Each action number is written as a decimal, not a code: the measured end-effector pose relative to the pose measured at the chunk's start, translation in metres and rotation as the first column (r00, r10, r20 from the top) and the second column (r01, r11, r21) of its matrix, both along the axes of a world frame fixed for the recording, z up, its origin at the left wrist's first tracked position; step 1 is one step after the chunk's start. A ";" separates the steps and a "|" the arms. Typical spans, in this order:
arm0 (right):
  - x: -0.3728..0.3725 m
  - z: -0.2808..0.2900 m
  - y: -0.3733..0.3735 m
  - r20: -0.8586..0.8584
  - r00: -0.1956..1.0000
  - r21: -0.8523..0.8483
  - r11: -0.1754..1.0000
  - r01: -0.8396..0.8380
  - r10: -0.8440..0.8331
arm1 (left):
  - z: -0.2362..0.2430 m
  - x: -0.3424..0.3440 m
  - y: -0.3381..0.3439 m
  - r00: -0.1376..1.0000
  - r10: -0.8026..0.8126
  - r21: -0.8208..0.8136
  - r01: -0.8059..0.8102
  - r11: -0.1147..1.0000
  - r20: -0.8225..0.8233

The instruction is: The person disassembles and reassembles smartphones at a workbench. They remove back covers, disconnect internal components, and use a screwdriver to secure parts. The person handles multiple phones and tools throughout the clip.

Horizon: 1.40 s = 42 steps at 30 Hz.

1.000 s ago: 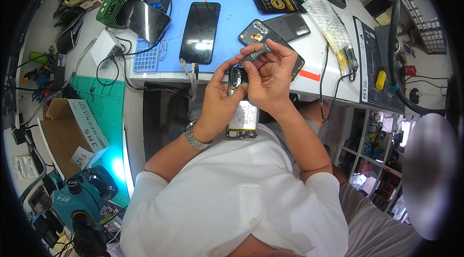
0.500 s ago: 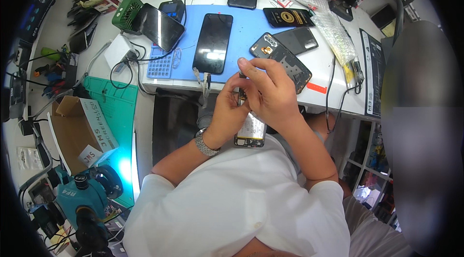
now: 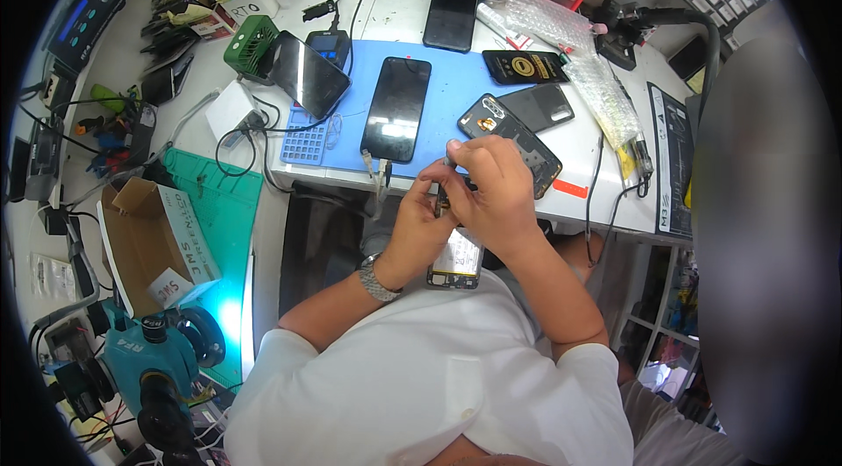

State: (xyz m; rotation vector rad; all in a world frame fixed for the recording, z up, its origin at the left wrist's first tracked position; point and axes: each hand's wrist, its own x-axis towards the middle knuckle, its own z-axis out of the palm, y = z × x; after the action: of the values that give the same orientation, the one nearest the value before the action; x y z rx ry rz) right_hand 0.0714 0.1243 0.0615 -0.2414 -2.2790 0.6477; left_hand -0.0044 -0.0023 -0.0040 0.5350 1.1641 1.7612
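At centre, your left hand (image 3: 416,236) grips an opened phone (image 3: 457,259); your right hand (image 3: 498,194) pinches a mostly hidden tool (image 3: 450,160), which could slip, scratching parts, if the phone tilts.

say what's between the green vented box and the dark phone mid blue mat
In the head view, another phone lying aslant, a black cable and a strip of blue mat.
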 end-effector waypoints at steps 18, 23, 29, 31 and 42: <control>-0.006 -0.005 -0.003 -0.075 0.997 0.071 0.997 0.012 -0.006 | -0.014 0.005 0.004 0.999 0.043 0.097 -0.043 0.994 -0.003; -0.007 -0.009 -0.004 -0.132 0.988 -0.126 0.987 -0.097 0.080 | -0.007 0.002 0.000 1.000 0.028 0.027 -0.028 0.999 0.001; -0.010 -0.001 -0.004 -0.126 0.990 -0.008 0.997 -0.071 0.069 | -0.001 -0.001 0.000 1.000 -0.018 -0.029 0.018 0.999 0.010; -0.006 -0.007 -0.001 -0.111 0.991 -0.021 0.997 -0.080 0.077 | 0.011 0.002 0.001 1.000 0.001 -0.044 0.000 0.999 0.023; -0.003 -0.007 -0.012 -0.051 0.998 -0.001 0.999 -0.047 0.047 | -0.006 0.003 -0.005 1.000 0.016 -0.069 -0.016 0.997 0.002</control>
State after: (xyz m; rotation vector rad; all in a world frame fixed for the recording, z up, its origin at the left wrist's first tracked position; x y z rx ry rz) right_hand 0.0686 0.1126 0.0548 -0.1715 -2.2413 0.6732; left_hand -0.0010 -0.0069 -0.0101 0.4835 1.2260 1.7277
